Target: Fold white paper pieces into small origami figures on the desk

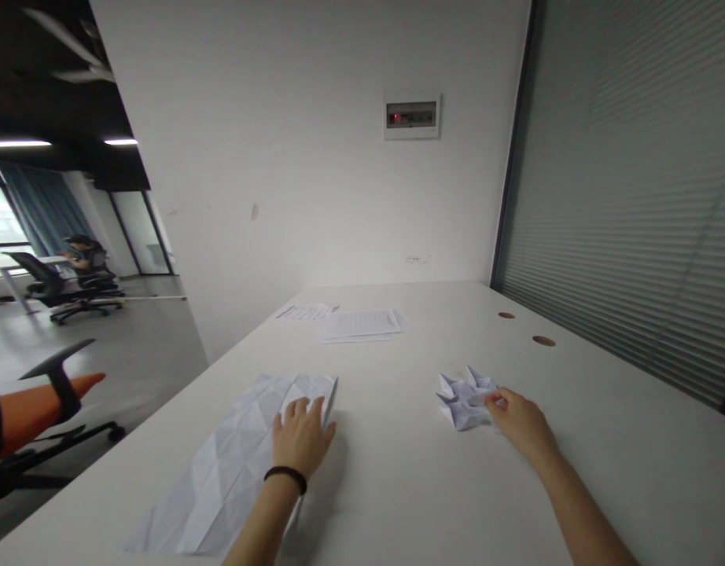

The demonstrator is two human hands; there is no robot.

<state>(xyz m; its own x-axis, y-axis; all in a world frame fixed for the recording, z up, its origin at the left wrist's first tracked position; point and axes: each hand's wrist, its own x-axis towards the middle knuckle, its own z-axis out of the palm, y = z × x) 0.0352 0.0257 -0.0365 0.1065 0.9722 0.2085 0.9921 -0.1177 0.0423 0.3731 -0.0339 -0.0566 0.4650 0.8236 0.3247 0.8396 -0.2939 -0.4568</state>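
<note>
A large white sheet of paper [221, 464], covered in crossing fold creases, lies on the left part of the white table. Over its right edge my left hand [303, 436] rests with fingers spread, a dark band round the wrist. To the right sits a small folded paper piece [462, 401] with several pointed corners standing up. My right hand [519, 420] pinches the right side of this piece between thumb and fingers. The piece stays low at the tabletop; whether it is lifted there I cannot tell.
Printed sheets [362, 324] lie toward the far end of the table [410, 487]. Two round holes [544, 341] sit near its right edge, beside a window with blinds [627, 212]. An orange chair [38, 413] stands at the left; farther back a person [82, 255] is seated.
</note>
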